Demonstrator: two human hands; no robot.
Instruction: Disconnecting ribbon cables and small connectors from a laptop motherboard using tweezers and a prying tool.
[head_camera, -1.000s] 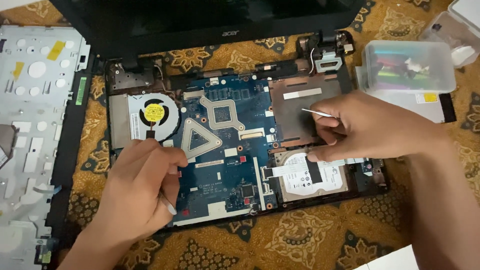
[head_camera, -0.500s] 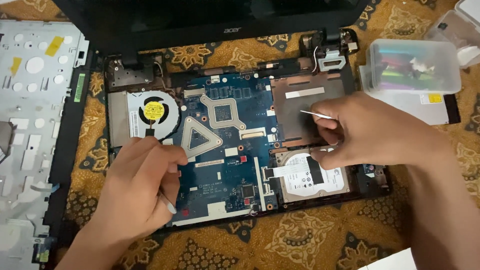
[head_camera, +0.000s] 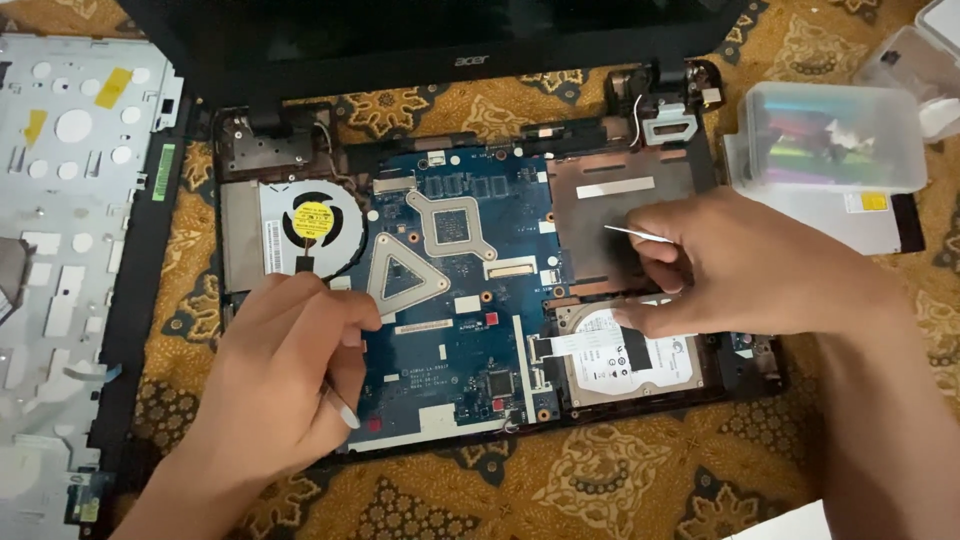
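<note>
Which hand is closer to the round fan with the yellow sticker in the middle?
The left hand. It rests on the blue board just below the fan, nearly at its lower edge. The right hand is far across the open laptop, over the silver hard drive, pinching thin tweezers.

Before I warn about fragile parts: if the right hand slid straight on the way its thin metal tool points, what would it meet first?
The right hand holds a thin metal tool pointing left over the dark drive bay; past that bay's edge the blue motherboard probably comes first, though height is unclear.
</note>
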